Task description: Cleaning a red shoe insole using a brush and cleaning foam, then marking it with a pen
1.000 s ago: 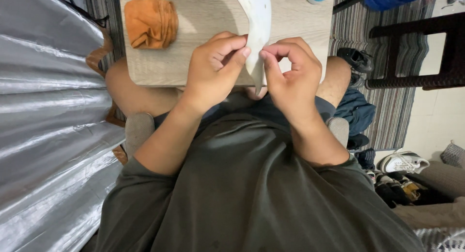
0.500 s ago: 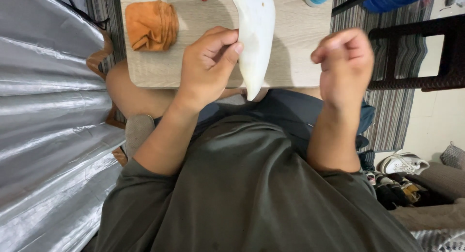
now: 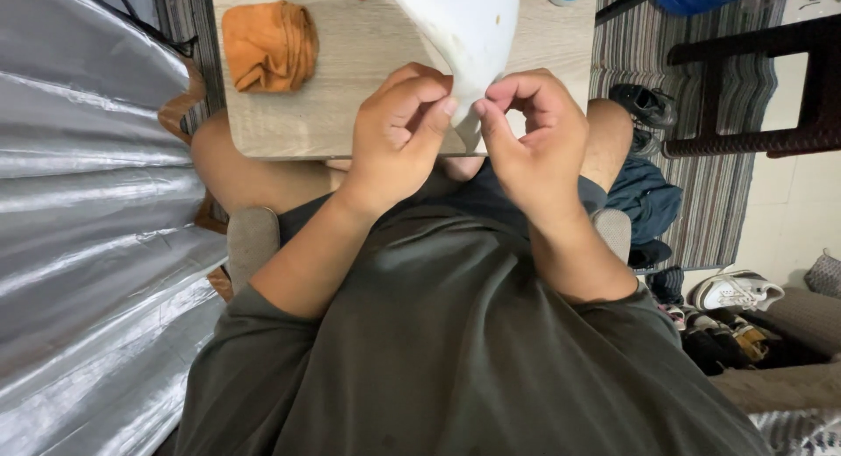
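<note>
The right hand (image 3: 530, 136) has returned; both hands, left hand (image 3: 403, 132) too, pinch one white sheet (image 3: 464, 27).

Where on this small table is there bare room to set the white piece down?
Bare wood lies between the orange cloth and the white piece, running to the table's near edge. Under the left hand and right hand, both pinching it, it is crowded.
</note>
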